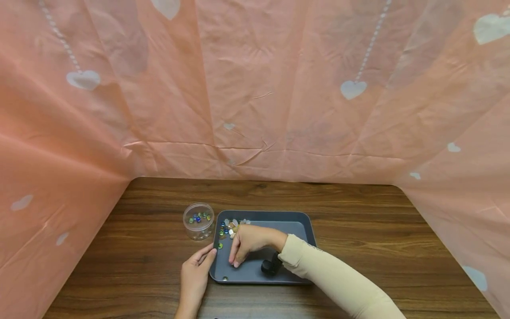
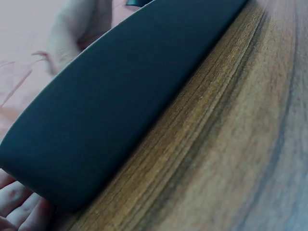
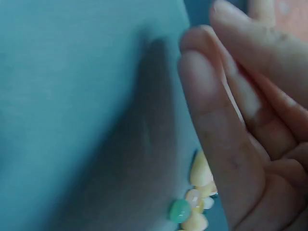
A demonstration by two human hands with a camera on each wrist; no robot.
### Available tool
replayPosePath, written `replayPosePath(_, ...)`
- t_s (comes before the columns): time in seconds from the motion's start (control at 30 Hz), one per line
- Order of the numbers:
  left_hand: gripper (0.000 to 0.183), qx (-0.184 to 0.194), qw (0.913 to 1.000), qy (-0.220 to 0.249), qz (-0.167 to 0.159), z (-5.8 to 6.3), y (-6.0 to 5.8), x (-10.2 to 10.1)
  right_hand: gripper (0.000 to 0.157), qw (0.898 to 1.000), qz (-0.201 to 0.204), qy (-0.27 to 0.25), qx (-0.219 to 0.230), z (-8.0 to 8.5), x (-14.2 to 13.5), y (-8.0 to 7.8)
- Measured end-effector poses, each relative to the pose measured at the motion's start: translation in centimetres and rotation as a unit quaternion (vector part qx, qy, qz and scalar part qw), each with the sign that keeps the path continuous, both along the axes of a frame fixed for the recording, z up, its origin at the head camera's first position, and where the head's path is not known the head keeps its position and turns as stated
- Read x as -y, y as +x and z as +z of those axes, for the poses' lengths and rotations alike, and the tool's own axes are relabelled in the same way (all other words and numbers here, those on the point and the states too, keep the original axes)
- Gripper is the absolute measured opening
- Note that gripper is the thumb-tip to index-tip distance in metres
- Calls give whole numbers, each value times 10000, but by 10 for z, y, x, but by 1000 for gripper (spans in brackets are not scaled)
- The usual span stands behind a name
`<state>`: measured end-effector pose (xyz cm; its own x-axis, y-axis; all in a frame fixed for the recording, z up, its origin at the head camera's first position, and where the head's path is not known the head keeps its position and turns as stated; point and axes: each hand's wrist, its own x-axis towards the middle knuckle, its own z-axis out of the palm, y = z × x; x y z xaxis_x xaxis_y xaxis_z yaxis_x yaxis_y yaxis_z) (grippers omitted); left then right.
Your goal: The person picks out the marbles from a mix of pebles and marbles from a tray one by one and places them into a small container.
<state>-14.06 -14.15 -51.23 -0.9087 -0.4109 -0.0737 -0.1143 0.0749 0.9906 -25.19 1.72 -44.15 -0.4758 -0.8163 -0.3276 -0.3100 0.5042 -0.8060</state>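
Note:
A dark grey rectangular tray (image 1: 275,216) lies on the table, its left rim held by my left hand (image 1: 193,274). In the left wrist view the fingers (image 2: 21,204) of this hand show beside the tray's outer wall (image 2: 96,110). My right hand (image 1: 249,241) reaches down over the left half of the tray, its thumb (image 3: 197,77) and a fingertip close together. I cannot tell whether they pinch anything. Glass marbles and pale pebbles (image 1: 232,233) cluster in the far left corner. Two green marbles lie apart from them, one by the left rim (image 1: 220,246) and one near the front (image 1: 225,278).
A clear round jar (image 1: 199,230) holding several green and blue marbles stands just left of the tray. A black object (image 1: 271,266) shows under the right wrist. Pink cloth (image 1: 255,88) with hearts hangs around the wooden table (image 1: 358,221).

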Motion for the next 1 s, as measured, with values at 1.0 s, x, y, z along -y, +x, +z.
replayPosePath(1.0, 33, -4, 10000, 42, 7, 2, 0, -1, 12, 9971, 750, 152, -33, -11, 3, 9)
